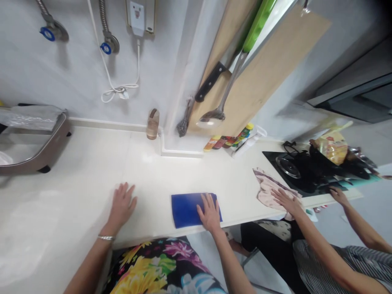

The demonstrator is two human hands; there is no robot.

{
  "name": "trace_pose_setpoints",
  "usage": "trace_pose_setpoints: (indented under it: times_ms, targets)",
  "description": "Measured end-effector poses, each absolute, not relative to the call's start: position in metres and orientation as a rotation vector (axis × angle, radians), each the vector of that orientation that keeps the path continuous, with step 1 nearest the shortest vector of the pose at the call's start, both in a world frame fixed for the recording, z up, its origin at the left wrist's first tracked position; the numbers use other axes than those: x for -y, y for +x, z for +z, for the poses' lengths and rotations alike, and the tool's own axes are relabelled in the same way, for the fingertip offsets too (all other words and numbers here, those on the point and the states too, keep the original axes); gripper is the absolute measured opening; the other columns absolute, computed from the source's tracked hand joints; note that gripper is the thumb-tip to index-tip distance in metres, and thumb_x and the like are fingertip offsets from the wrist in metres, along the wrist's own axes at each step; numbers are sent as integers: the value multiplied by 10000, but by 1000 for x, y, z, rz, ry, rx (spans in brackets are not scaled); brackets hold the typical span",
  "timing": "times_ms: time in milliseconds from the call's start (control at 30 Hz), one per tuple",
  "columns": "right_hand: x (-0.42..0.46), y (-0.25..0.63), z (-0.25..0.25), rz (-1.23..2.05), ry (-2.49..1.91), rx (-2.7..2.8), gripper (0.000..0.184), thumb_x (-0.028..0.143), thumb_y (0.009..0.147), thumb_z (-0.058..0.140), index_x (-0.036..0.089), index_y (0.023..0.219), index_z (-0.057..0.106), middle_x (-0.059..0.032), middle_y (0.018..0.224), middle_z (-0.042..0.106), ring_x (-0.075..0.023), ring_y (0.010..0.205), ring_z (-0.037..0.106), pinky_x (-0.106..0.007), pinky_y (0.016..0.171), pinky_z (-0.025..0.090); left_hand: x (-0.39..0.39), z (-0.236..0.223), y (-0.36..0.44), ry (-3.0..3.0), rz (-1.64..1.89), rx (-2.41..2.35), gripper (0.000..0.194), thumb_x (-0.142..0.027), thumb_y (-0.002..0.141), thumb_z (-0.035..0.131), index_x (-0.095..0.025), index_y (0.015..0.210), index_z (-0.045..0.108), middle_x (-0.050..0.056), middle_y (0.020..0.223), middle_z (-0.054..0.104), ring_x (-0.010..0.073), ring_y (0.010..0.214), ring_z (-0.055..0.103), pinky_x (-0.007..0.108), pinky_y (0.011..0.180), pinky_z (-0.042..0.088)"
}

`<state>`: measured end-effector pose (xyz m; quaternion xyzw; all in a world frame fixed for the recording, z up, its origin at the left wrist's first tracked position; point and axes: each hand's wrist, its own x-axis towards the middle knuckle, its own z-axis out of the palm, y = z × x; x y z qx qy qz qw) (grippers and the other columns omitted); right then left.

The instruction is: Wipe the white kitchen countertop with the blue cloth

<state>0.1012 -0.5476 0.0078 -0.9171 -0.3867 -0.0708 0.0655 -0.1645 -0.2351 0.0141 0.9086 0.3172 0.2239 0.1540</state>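
Observation:
A flat, folded blue cloth (pixel 186 210) lies on the white countertop (pixel 143 175) near its front edge. My right hand (pixel 210 212) rests on the cloth's right end with its fingers spread. To the left, my left hand (pixel 122 202) is on or just over the bare counter, fingers apart and holding nothing; a silver bracelet circles that wrist. A gap of counter separates my left hand from the cloth.
At right, another person's hand (pixel 286 200) presses a pink cloth (pixel 265 190) beside the black stove (pixel 278 157). A brown-rimmed appliance (pixel 45 151) stands far left. Sauce bottles (pixel 220 142) line the wall, under a hanging knife (pixel 211 81) and slotted spoon (pixel 228 87).

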Motion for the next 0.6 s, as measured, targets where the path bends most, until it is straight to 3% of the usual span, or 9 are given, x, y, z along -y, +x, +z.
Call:
trace_pose_setpoints:
  times_ms: [100,267,433,600]
  targets:
    - [542,87,8,-209,-2837,1076,653,508,1004,318,145,1546,336,-183,1610,307,-347,1502,240,-586,1201,212,213,23,-192,2536,684,-1178,496,-375,978,388,-131,1380,545,210,1547,399,370,1516,211,595,1199,216]
    - [521,56,-7,-255,-2830,1188,730,568,944,442,215,1568,301,-177,1661,146,-465,1514,71,-699,1160,166,211,28,-207,2441,544,-1496,577,-407,976,357,-82,1433,489,254,1570,319,412,1518,146,618,1188,199]
    - [509,89,-8,-290,-2868,1184,805,570,949,393,83,1571,240,-215,1649,158,-429,1525,48,-669,1184,142,228,25,-197,2487,598,-1564,622,-364,974,328,-16,1483,412,301,1605,207,443,1529,47,643,1196,147]
    - [486,149,-4,-266,-2933,1163,766,550,954,352,88,1560,279,-208,1640,202,-409,1525,89,-647,1187,143,232,31,-194,2524,657,-1516,634,-330,948,354,-78,1530,343,260,1639,160,426,1537,19,658,1197,160]
